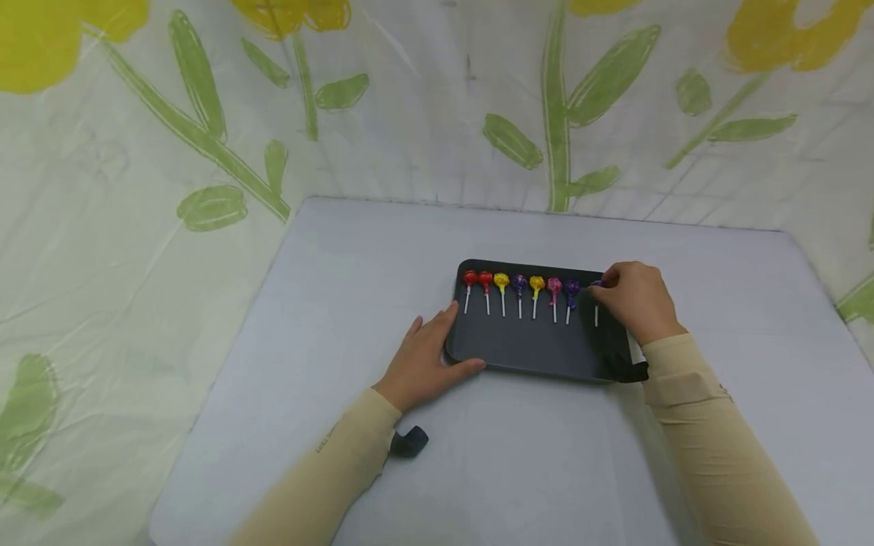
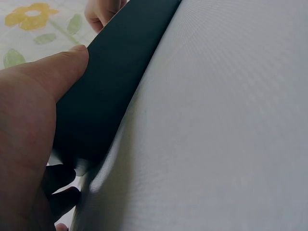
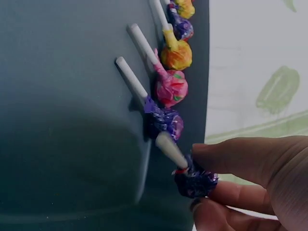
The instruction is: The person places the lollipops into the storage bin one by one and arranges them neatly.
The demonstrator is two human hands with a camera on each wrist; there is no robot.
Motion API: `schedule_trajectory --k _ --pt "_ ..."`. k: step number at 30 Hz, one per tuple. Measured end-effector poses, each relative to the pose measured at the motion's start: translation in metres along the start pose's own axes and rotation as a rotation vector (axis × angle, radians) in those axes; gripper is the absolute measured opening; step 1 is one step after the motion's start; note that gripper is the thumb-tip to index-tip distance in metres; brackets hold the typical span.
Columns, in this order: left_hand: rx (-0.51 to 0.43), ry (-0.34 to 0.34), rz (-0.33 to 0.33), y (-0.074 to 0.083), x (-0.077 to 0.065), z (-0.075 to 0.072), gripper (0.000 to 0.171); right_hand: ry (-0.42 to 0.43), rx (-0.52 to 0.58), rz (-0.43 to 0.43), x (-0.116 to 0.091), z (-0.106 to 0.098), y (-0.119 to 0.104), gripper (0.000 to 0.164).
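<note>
My right hand point(image 1: 640, 302) pinches the wrapped head of a dark purple lollipop point(image 3: 195, 182) between thumb and fingers, over the right end of a black tray point(image 1: 532, 350). Its white stick points left over the tray in the right wrist view. Beside it in a row lie a purple lollipop point(image 1: 571, 290), a pink lollipop point(image 1: 554, 286), a yellow lollipop point(image 1: 537, 283) and several others. My left hand point(image 1: 425, 362) rests against the tray's left front corner, its thumb on the front edge and its fingers spread along the left side.
The tray lies on a white table point(image 1: 328, 303). A curtain point(image 1: 437, 114) with yellow flowers and green leaves hangs behind the table. Dark pieces show by the left cuff point(image 1: 410, 442) and the right cuff point(image 1: 631, 370).
</note>
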State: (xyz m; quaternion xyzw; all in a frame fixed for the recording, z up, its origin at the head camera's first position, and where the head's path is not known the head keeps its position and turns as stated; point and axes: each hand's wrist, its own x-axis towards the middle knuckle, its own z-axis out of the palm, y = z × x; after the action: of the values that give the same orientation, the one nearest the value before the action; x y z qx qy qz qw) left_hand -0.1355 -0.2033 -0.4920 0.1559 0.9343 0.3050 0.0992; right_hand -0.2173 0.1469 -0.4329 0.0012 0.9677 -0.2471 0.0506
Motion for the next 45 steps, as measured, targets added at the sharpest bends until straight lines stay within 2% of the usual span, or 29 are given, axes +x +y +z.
schedule_trajectory --k 5,13,18,29,45 --pt "0.004 -0.001 -0.002 -0.001 0.000 0.001 0.108 0.002 -0.036 0.016 0.004 0.001 0.003 0.034" --pt "0.006 0.004 0.004 0.000 0.000 -0.001 0.108 -0.053 -0.088 0.053 0.010 0.004 0.004 0.033" --pt "0.006 -0.016 -0.007 0.002 0.000 -0.002 0.108 -0.075 -0.104 0.047 0.012 0.006 0.006 0.034" --pt "-0.009 -0.026 -0.016 0.003 0.000 -0.005 0.108 -0.030 -0.147 -0.002 0.016 0.013 0.007 0.025" --pt "-0.017 -0.016 -0.009 0.002 0.000 -0.004 0.108 -0.046 -0.139 0.016 0.013 0.010 0.005 0.030"
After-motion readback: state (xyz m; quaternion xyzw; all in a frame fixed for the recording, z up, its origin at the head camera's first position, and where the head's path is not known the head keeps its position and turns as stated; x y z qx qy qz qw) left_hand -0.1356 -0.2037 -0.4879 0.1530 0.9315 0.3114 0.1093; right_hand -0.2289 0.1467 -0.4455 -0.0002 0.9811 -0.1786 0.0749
